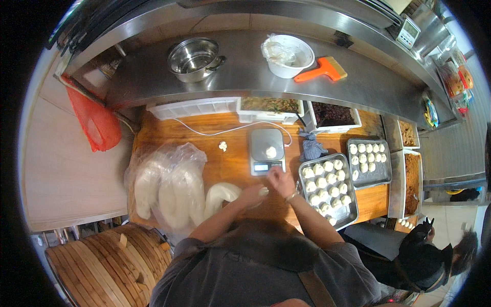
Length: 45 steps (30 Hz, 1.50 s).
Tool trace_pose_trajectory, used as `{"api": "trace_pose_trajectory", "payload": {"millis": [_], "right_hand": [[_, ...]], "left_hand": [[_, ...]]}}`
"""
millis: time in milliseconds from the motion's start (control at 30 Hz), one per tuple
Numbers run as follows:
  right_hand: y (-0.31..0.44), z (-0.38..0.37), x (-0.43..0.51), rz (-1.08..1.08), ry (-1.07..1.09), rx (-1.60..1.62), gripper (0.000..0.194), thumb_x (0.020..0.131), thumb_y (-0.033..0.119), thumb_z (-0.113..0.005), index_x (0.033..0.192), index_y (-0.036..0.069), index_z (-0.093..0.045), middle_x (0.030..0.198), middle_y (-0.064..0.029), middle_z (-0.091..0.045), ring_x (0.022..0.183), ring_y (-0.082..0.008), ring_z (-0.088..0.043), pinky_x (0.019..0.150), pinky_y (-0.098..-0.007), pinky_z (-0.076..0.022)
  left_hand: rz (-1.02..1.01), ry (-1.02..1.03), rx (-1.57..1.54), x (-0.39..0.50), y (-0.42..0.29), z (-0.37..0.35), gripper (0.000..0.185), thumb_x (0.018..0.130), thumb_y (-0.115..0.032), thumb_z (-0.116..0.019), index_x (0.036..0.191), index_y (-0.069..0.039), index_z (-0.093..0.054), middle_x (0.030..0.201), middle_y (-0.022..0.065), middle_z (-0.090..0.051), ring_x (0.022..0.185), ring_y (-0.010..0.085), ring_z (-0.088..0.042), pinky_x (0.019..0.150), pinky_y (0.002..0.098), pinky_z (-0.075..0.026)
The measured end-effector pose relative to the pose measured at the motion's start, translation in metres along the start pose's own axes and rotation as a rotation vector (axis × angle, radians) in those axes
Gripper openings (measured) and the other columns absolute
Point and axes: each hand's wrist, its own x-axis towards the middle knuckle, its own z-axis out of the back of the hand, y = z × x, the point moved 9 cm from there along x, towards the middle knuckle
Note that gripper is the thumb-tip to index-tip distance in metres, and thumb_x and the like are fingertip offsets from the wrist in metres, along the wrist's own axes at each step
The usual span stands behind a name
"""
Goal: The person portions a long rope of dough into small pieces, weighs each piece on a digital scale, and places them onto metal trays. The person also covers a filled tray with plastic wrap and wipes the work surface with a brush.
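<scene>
My left hand (252,195) is closed around a piece of white dough, whose pale end (263,191) pokes out by the thumb. Beside that forearm, a thick bent roll of dough (221,190) lies on the wooden table. My right hand (282,181) is just in front of the digital kitchen scale (264,134), blurred, its fingers bent; whether it pinches anything is unclear. One small dough lump (271,152) rests on the scale's plate. To the right, a metal tray (348,220) carries rows of dough pieces (331,178).
A second tray (378,178) of dough pieces sits further right, near bins of filling (412,184). Bagged dough (172,188) lies left, above a bamboo steamer (103,264). A steel shelf (238,76) overhangs the table's back. Another person (418,264) stands at right.
</scene>
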Motion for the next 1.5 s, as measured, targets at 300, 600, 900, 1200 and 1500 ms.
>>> {"api": "trace_pose_trajectory", "payload": {"millis": [300,600,900,1200,1500], "right_hand": [[-0.018,0.023,0.112,-0.196,-0.027,-0.294,0.038,0.092,0.043,-0.058,0.095,0.007,-0.066,0.089,-0.0195,-0.069,0.090,-0.0396,-0.066,0.078,-0.0501,-0.0521],[-0.008,-0.024,0.030,0.008,0.306,-0.206,0.025,0.085,0.035,-0.066,0.099,0.015,-0.066,0.085,-0.0142,-0.069,0.084,-0.0332,-0.067,0.073,-0.0442,-0.0531],[-0.024,-0.030,-0.045,0.020,0.203,0.106,0.014,0.086,0.021,-0.066,0.094,0.009,-0.066,0.086,-0.0154,-0.068,0.083,-0.0310,-0.068,0.072,-0.0408,-0.0535],[-0.087,-0.005,-0.038,-0.103,0.208,-0.246,0.022,0.082,0.023,-0.069,0.098,0.009,-0.063,0.087,-0.0154,-0.069,0.080,-0.0342,-0.067,0.071,-0.0432,-0.0532],[-0.085,-0.016,-0.044,-0.206,0.264,-0.370,0.020,0.087,0.024,-0.063,0.096,0.007,-0.060,0.088,-0.0201,-0.068,0.084,-0.0399,-0.066,0.072,-0.0511,-0.0527]], "left_hand": [[-0.030,-0.013,0.005,0.010,0.019,-0.012,0.064,0.082,-0.048,-0.067,0.127,-0.005,-0.055,0.120,0.0211,-0.062,0.112,0.0358,-0.060,0.096,0.0435,-0.047],[-0.018,-0.031,-0.047,0.001,0.001,-0.002,0.059,0.083,-0.041,-0.069,0.126,-0.004,-0.055,0.123,0.0218,-0.061,0.116,0.0358,-0.059,0.097,0.0435,-0.046],[-0.228,-0.028,-0.048,-0.005,-0.030,0.005,0.054,0.082,-0.042,-0.068,0.119,-0.005,-0.057,0.110,0.0225,-0.065,0.106,0.0371,-0.062,0.090,0.0439,-0.048],[-0.046,-0.040,0.056,0.016,0.032,-0.019,0.053,0.079,-0.043,-0.069,0.114,-0.004,-0.058,0.106,0.0225,-0.065,0.100,0.0379,-0.063,0.087,0.0440,-0.049],[0.019,0.002,0.116,0.010,0.026,-0.016,0.058,0.083,-0.044,-0.066,0.123,-0.004,-0.056,0.113,0.0234,-0.063,0.106,0.0382,-0.061,0.093,0.0445,-0.048]]}}
